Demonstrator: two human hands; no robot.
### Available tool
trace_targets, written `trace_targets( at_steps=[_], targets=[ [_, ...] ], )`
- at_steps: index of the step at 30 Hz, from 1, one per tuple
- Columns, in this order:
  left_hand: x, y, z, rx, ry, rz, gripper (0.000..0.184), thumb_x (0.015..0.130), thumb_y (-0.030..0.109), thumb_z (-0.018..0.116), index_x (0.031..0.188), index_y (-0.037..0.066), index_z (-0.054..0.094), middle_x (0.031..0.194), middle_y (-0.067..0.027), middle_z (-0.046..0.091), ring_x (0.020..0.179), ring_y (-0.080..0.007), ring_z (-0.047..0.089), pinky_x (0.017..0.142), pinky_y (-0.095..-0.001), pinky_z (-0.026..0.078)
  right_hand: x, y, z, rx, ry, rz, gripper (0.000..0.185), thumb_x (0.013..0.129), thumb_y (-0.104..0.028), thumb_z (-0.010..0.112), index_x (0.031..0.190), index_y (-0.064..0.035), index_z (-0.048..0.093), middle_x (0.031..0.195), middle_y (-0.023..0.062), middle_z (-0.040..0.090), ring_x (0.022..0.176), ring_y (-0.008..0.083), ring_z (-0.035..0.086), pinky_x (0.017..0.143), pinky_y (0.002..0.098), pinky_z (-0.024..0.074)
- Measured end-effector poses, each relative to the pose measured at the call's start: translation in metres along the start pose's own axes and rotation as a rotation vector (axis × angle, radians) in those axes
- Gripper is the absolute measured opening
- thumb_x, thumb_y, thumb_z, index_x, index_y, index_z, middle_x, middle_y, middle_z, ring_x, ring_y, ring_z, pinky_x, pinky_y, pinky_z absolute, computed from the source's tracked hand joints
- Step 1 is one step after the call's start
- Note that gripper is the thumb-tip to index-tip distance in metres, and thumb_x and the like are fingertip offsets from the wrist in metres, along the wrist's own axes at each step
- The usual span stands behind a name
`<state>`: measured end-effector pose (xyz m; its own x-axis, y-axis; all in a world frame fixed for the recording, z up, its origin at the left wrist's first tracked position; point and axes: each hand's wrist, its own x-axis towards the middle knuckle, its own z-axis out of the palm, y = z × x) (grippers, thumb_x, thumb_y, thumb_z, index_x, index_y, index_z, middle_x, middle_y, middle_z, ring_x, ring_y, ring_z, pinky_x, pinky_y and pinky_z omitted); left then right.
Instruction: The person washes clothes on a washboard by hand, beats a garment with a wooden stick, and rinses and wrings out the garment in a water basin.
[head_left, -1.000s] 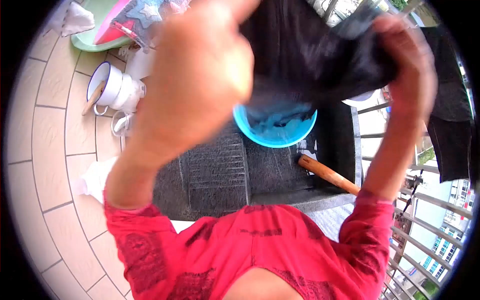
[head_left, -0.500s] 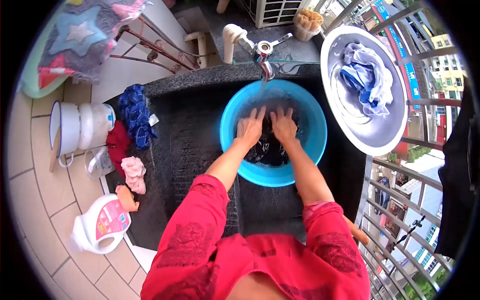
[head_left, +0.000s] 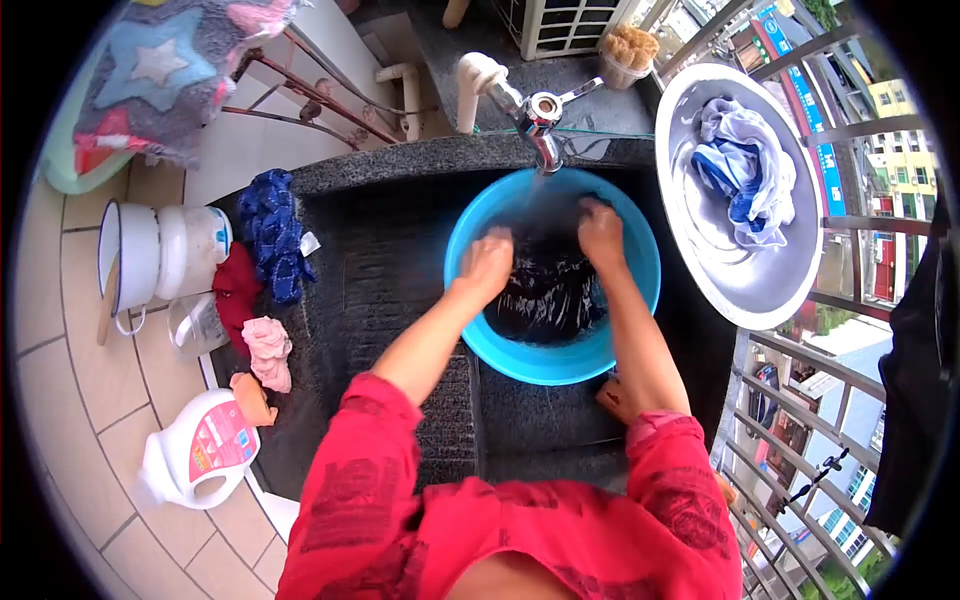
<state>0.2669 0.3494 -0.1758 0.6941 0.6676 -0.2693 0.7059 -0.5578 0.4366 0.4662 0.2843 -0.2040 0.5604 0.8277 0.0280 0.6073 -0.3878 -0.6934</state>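
A blue basin [head_left: 470, 335] sits in the dark stone sink under the running tap [head_left: 543, 125]. Dark wet cloth [head_left: 545, 300] fills its middle, shiny with water; I cannot tell what kind of garment it is. My left hand [head_left: 487, 264] is closed at the basin's left side, with fingers curled on the cloth's edge. Across from it, my right hand [head_left: 601, 236] is closed on the cloth near the right wall. Between the two hands the cloth lies spread out. Water falls from the tap at the far side, blurring that part.
On the right a metal basin [head_left: 690, 225] holds a white and blue garment [head_left: 745, 180], beside the railing [head_left: 800, 350]. A blue patterned cloth [head_left: 272, 235], a dark red cloth [head_left: 236, 295], a pink cloth [head_left: 267, 352] and a detergent bottle [head_left: 205, 450] line the left edge.
My hands have gone from lying flat with fingers stretched on the dark cloth to closed and farther apart. The right hand has moved up and right, the left slightly left.
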Motion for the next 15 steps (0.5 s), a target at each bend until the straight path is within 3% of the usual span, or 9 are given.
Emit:
trace_targets(
  at_steps=[2,4,6,8,10,11,12,14,15],
  targets=[
    [-0.018,-0.001,-0.037,-0.040,0.234,0.093,0.020,0.076,-0.004,0.047,0.094,-0.003,0.057,0.091,-0.0236,0.060,0.086,-0.0395,0.060,0.072,-0.0453,0.050,-0.014,-0.061,-0.053,0.002,0.071,-0.060,0.023,0.081,-0.009,0.050,0.095,0.0034,0.064,0.098,0.0260,0.058,0.090,0.0387,0.059,0.084,0.0387,0.0466],
    [-0.040,0.009,-0.087,-0.316,0.303,0.185,0.028,0.074,-0.009,0.044,0.096,-0.003,0.060,0.101,-0.0219,0.059,0.087,-0.0403,0.059,0.077,-0.0419,0.049,-0.036,-0.107,-0.095,0.315,-0.002,0.022,0.025,0.080,-0.009,0.056,0.102,0.0033,0.063,0.095,0.0218,0.060,0.089,0.0322,0.060,0.081,0.0311,0.0461],
    [-0.065,0.035,-0.131,-0.439,0.378,0.248,0.024,0.073,-0.009,0.045,0.090,-0.002,0.061,0.091,-0.0185,0.061,0.083,-0.0372,0.061,0.073,-0.0383,0.049,-0.059,-0.132,-0.119,0.424,0.049,-0.100,0.032,0.079,-0.009,0.060,0.109,0.0028,0.060,0.099,0.0162,0.059,0.093,0.0250,0.059,0.082,0.0270,0.0437],
    [-0.085,0.062,-0.155,-0.623,0.422,0.338,0.022,0.072,-0.009,0.047,0.089,-0.001,0.059,0.086,-0.0145,0.058,0.080,-0.0319,0.059,0.070,-0.0362,0.047,-0.081,-0.149,-0.128,0.622,-0.130,-0.152,0.055,0.075,-0.015,0.067,0.125,0.0000,0.049,0.115,0.0132,0.054,0.104,0.0219,0.053,0.090,0.0310,0.0415],
    [-0.090,0.079,-0.143,-0.649,0.383,0.456,0.021,0.072,-0.008,0.048,0.089,0.000,0.059,0.087,-0.0124,0.054,0.078,-0.0284,0.057,0.069,-0.0351,0.046,-0.103,-0.157,-0.100,0.611,-0.117,-0.263,0.059,0.071,-0.015,0.069,0.124,-0.0007,0.049,0.113,0.0126,0.055,0.104,0.0227,0.054,0.091,0.0322,0.0414],
    [-0.085,0.082,-0.119,-0.680,0.386,0.570,0.021,0.072,-0.007,0.049,0.090,0.000,0.058,0.091,-0.0142,0.053,0.078,-0.0302,0.055,0.068,-0.0371,0.046,-0.111,-0.145,-0.080,0.636,-0.237,-0.204,0.051,0.069,-0.014,0.069,0.116,-0.0006,0.053,0.108,0.0134,0.058,0.100,0.0236,0.056,0.087,0.0334,0.0435],
    [-0.085,0.081,-0.091,-0.559,0.267,0.550,0.025,0.073,-0.005,0.050,0.097,0.000,0.056,0.100,-0.0171,0.052,0.087,-0.0342,0.056,0.076,-0.0400,0.047,-0.120,-0.126,-0.057,0.658,-0.358,-0.142,0.044,0.067,-0.013,0.070,0.107,-0.0005,0.058,0.102,0.0142,0.061,0.096,0.0246,0.059,0.084,0.0347,0.0456],
    [-0.110,0.091,-0.063,-0.382,0.118,0.357,0.035,0.075,-0.002,0.051,0.110,0.001,0.053,0.114,-0.0202,0.048,0.103,-0.0380,0.052,0.087,-0.0424,0.045,-0.127,-0.084,-0.033,0.396,-0.473,-0.060,0.043,0.072,-0.011,0.067,0.112,-0.0013,0.055,0.111,0.0136,0.056,0.103,0.0233,0.053,0.088,0.0350,0.0422],
    [-0.124,0.095,-0.064,-0.452,0.063,0.281,0.039,0.076,-0.001,0.051,0.115,0.001,0.051,0.119,-0.0211,0.045,0.107,-0.0389,0.050,0.090,-0.0427,0.043,-0.129,-0.065,-0.018,0.443,-0.448,0.138,0.030,0.069,-0.005,0.066,0.098,-0.0021,0.059,0.092,0.0115,0.062,0.091,0.0212,0.058,0.079,0.0328,0.0453]
  ],
)
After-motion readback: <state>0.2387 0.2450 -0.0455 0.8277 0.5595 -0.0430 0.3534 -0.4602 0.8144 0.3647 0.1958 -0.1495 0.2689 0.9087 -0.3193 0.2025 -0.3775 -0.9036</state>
